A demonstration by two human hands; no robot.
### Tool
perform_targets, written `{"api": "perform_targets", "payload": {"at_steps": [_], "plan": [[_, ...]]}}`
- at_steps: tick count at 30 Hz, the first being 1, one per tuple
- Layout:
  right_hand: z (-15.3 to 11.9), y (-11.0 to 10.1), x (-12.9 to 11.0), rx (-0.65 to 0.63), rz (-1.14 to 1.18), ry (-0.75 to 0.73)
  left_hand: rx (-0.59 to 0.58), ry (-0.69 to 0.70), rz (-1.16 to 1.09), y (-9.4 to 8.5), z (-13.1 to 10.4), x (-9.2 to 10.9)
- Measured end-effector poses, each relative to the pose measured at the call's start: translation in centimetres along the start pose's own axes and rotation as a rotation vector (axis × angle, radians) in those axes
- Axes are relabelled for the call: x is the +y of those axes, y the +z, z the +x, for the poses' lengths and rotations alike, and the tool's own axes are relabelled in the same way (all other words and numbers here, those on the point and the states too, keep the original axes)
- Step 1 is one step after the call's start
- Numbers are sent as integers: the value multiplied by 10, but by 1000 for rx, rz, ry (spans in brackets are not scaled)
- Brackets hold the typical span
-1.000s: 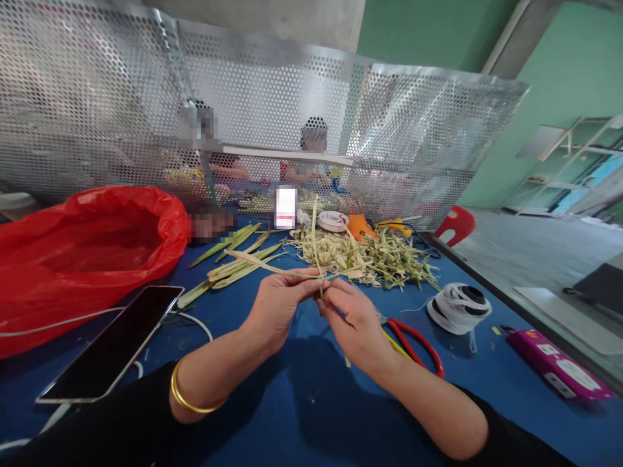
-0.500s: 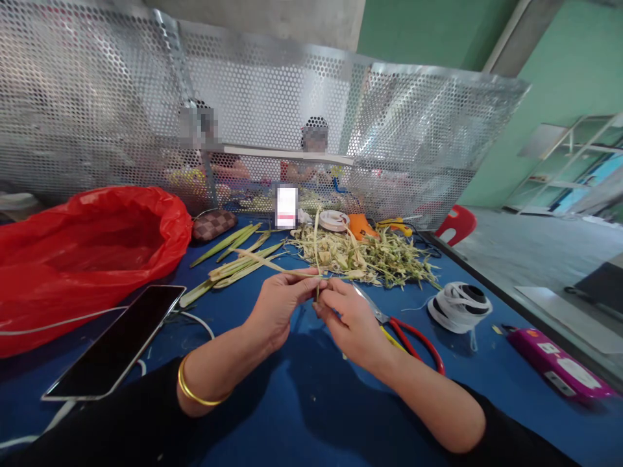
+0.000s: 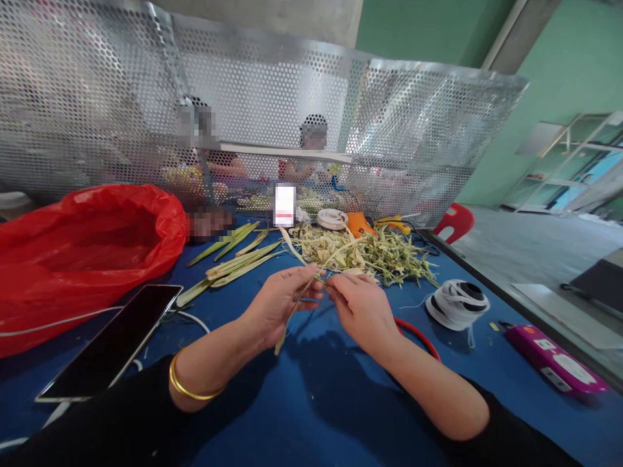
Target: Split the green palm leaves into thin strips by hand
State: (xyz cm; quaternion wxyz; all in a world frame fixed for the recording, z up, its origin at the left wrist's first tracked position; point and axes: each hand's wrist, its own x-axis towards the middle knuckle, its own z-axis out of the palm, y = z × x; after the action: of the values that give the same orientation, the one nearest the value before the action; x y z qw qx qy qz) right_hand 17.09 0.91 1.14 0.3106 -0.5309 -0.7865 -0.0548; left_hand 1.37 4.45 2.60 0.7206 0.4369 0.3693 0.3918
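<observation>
Long pale-green plant strips (image 3: 291,246) cross one another between my two hands above the blue table (image 3: 331,415). My left hand (image 3: 277,295) is closed on them with thumb and forefinger, and one strip end (image 3: 281,340) hangs down below that palm. My right hand (image 3: 363,311) pinches at the same crossing from the other side, its fingertips partly hidden. Under the right wrist shows the red handle of a cutting tool (image 3: 421,337); its blades are covered. Behind the hands lies a heap of shredded plant trimmings (image 3: 399,259). Several uncut stalks (image 3: 243,266) rest to the left.
A red plastic bag (image 3: 165,227) and a phone with a cable (image 3: 111,344) occupy the left. On the right are a white spool (image 3: 457,305) and a purple packet (image 3: 555,360). A lit phone (image 3: 285,204) stands before a perforated metal screen (image 3: 263,91), with people behind it.
The strips have turned: the end that pointed left now points up and away, and another hangs under my left hand. My right hand has rolled over, palm down.
</observation>
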Motion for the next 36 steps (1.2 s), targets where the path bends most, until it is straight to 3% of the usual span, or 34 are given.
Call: {"api": "perform_targets", "payload": {"at_steps": [8,12,19,24,27,31,36], "plan": [[-5,2,-11,-58,-22,-35,121,162,215,3,2,-6],[-7,-1,-16,-67,-6,-56,127,173,256,2,2,-3],[0,-16,-10,178,77,67,-55,90,515,3,-3,4],[7,-14,-4,-56,568,266,-119,75,644,13,-9,-4],[7,-10,-6,-16,736,384,-155,76,649,14,-11,-3],[4,-9,-11,89,707,342,-217,72,665,11,-11,-2],[0,-8,-17,130,626,253,-266,62,661,8,-12,-4]]}}
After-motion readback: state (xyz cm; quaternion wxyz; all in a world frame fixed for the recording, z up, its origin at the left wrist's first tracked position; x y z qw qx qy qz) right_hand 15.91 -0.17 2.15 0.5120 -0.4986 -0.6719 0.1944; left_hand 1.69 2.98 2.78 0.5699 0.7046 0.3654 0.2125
